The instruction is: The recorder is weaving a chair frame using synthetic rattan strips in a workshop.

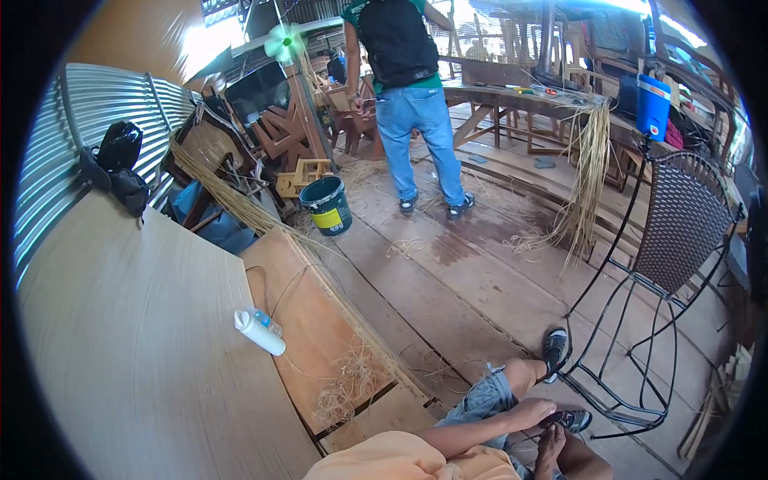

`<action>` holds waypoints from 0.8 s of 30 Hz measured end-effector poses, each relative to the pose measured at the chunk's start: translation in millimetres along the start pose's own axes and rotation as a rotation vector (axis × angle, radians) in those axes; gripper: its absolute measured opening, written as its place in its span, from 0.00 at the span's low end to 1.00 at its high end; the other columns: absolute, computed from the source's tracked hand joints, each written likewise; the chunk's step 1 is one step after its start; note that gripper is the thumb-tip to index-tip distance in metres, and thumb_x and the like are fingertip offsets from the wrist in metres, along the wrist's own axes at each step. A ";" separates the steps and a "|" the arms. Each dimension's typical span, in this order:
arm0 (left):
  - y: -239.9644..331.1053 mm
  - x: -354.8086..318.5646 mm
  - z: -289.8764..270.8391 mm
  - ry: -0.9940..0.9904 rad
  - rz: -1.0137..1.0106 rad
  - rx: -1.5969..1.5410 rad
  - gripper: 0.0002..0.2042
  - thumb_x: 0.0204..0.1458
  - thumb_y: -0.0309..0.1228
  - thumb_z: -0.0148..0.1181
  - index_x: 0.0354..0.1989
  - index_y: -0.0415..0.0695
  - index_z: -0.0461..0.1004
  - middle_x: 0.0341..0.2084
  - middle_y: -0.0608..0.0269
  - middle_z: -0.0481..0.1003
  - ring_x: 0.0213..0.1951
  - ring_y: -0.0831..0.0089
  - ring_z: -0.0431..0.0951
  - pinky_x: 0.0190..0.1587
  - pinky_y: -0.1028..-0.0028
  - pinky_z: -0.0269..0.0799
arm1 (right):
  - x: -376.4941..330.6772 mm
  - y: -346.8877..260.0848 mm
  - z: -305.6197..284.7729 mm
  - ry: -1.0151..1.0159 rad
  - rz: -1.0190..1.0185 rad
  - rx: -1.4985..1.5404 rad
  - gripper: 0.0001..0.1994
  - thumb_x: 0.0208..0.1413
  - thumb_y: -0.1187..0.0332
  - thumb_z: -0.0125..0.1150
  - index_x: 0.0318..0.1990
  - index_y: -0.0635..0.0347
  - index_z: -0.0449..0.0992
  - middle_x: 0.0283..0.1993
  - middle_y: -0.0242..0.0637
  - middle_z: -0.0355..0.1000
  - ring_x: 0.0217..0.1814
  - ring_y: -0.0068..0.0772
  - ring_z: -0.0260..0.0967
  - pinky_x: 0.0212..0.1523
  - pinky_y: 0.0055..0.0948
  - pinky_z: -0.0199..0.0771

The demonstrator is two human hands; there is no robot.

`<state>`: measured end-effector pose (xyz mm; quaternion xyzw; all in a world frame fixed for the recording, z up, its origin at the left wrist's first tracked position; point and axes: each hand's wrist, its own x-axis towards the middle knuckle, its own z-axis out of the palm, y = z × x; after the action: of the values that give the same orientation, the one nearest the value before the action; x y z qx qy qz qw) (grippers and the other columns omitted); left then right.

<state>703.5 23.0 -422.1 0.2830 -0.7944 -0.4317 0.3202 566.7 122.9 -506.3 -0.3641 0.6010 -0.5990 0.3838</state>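
Note:
My left hand reaches out over my lap at the lower right, its fingers closed. A small dark thing shows at its fingertips; its kind I cannot make out. Just below, my right hand comes up close to the left one with its fingers drawn together, and whatever they hold is too small to tell. Beyond both hands lies my dark shoe, partly hidden. The other dark shoe rests on the floor near the leg of a woven-back metal chair.
To the left is a large wooden panel with a white bottle. Loose fibre strands lie on boards beside me. A dark bucket stands ahead, near a standing person. Long strands hang from a workbench.

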 end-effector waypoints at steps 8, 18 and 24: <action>33.8 18.6 -34.1 0.078 -0.038 -0.111 0.10 0.54 0.33 0.48 0.33 0.37 0.69 0.23 0.51 0.73 0.28 0.60 0.75 0.31 0.67 0.68 | 0.6 -35.2 11.3 -0.003 0.102 0.046 0.11 0.58 0.60 0.48 0.35 0.58 0.69 0.16 0.27 0.60 0.13 0.14 0.51 0.12 0.16 0.48; -112.5 -8.2 5.8 0.142 -0.280 -0.442 0.11 0.53 0.36 0.53 0.23 0.44 0.69 0.14 0.71 0.67 0.19 0.80 0.68 0.21 0.75 0.65 | -10.7 8.9 3.9 -0.073 -0.224 -0.601 0.12 0.57 0.65 0.47 0.42 0.61 0.72 0.27 0.35 0.64 0.22 0.24 0.60 0.23 0.25 0.63; -32.5 20.2 -35.6 0.036 -0.645 -0.421 0.13 0.57 0.35 0.46 0.43 0.40 0.69 0.30 0.66 0.74 0.26 0.81 0.72 0.27 0.83 0.66 | -8.1 4.7 1.3 0.082 0.321 -0.125 0.10 0.59 0.65 0.44 0.43 0.58 0.69 0.17 0.29 0.62 0.14 0.19 0.58 0.14 0.19 0.56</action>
<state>723.1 -24.8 -429.9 0.4540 -0.5529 -0.6587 0.2330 571.5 129.6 -510.8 -0.2616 0.7027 -0.5059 0.4264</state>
